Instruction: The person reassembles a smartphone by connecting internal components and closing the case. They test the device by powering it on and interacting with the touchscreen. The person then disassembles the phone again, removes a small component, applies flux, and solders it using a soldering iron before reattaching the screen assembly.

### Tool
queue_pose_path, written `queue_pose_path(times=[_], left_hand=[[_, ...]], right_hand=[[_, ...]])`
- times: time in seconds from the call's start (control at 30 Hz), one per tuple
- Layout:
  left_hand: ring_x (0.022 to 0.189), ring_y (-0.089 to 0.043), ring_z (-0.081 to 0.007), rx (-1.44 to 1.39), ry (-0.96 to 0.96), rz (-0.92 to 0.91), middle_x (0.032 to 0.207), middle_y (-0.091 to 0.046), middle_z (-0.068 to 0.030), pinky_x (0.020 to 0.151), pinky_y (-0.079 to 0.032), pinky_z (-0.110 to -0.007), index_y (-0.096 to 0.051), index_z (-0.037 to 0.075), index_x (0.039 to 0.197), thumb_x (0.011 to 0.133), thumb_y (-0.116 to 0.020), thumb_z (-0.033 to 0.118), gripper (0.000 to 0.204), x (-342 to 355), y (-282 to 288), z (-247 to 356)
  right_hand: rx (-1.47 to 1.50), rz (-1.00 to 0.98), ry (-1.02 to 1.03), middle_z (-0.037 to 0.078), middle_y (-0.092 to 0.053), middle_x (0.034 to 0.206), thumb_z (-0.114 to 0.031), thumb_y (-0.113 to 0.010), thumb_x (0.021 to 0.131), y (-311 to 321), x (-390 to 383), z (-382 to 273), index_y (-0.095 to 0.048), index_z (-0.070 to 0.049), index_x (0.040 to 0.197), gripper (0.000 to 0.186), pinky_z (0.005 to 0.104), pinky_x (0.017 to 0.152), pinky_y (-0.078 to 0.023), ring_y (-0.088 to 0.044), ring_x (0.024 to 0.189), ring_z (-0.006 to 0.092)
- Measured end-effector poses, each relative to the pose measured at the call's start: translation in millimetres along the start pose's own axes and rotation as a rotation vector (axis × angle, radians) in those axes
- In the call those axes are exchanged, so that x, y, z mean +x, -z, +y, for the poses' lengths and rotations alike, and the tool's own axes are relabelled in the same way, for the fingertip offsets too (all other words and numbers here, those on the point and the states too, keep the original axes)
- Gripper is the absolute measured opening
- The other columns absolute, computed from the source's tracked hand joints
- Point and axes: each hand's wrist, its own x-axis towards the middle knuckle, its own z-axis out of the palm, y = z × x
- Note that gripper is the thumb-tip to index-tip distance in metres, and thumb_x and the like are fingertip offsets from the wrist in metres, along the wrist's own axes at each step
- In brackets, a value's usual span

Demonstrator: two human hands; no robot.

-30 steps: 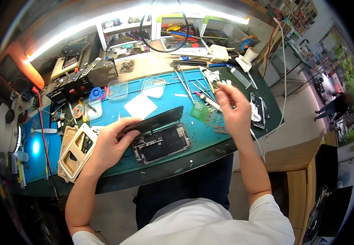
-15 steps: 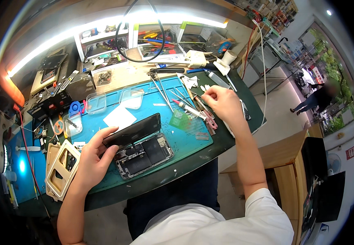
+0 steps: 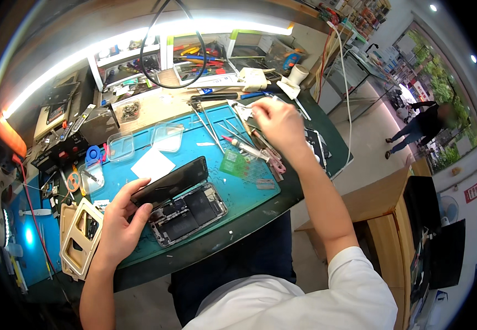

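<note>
Holding screen (image 3: 175, 180), left hand (image 3: 122, 224); right hand (image 3: 278, 126) near white wad (image 3: 241, 111), perhaps touching

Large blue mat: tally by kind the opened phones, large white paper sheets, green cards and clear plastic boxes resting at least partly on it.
Opened phone: 1
Large white paper sheet: 1
Green card: 1
Clear plastic boxes: 3
Total: 6
</note>
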Motion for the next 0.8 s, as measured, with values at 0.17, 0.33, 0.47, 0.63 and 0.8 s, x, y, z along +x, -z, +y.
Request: queue_pose_path(times=[0.17,0.33,0.47,0.63,0.8], left_hand=[[0.106,-0.066,-0.0134,0.039,0.039,-0.010,0.126,-0.066,-0.0122,0.091,-0.057,-0.027,-0.054,-0.001,0.144,0.100,-0.061,-0.005,0.045,0.3,-4.6,7.8],[0.107,-0.066,-0.0135,-0.022,0.040,0.009,0.126,-0.065,-0.0124,0.091,-0.057,-0.027,-0.054,-0.001,0.144,0.100,-0.060,-0.005,0.045,3.1,-10.2,7.8],[0.108,-0.066,-0.0150,-0.099,0.041,0.028,0.126,-0.065,-0.0131,0.091,-0.057,-0.029,-0.054,-0.002,0.144,0.101,-0.061,-0.003,0.044,1.0,-8.7,4.8],[0.100,-0.071,-0.0264,0.187,-0.098,-0.001,0.114,-0.071,-0.0198,0.086,-0.056,-0.038,-0.056,0.001,0.142,0.099,-0.064,0.003,0.044,6.6,-6.8,-0.7],[0.111,-0.073,-0.0302,0.219,-0.251,0.023,0.122,-0.072,-0.0195,0.093,-0.058,-0.039,-0.057,0.003,0.143,0.098,-0.063,-0.002,0.046,0.1,-5.2,-3.4]], right_hand=[[-0.059,-0.077,-0.157,0.010,-0.077,0.086,-0.029,-0.076,0.091,55.5,2.5,45.4,-0.079,-0.006,0.103,0.026,0.0335,0.071,-0.055,-0.074,0.077,0.0208],[-0.117,-0.324,-0.263,0.008,-0.077,0.088,-0.034,-0.077,0.088,69.9,-24.1,57.4,-0.078,-0.010,0.102,0.027,0.0386,0.074,-0.056,-0.074,0.084,0.0259],[-0.124,-0.352,-0.123,0.012,-0.075,0.096,-0.023,-0.077,0.087,56.0,-40.9,55.3,-0.074,-0.007,0.111,0.029,0.0391,0.079,-0.056,-0.073,0.090,0.0273],[-0.132,-0.225,-0.054,0.014,-0.073,0.093,-0.012,-0.071,0.090,42.8,-45.0,83.5,-0.071,-0.004,0.114,0.025,0.0378,0.076,-0.055,-0.071,0.084,0.0264],[0.083,-0.159,-0.031,0.012,-0.073,0.089,-0.014,-0.069,0.098,46.0,-39.9,23.4,-0.072,0.000,0.113,0.021,0.0327,0.071,-0.053,-0.068,0.075,0.0192]])
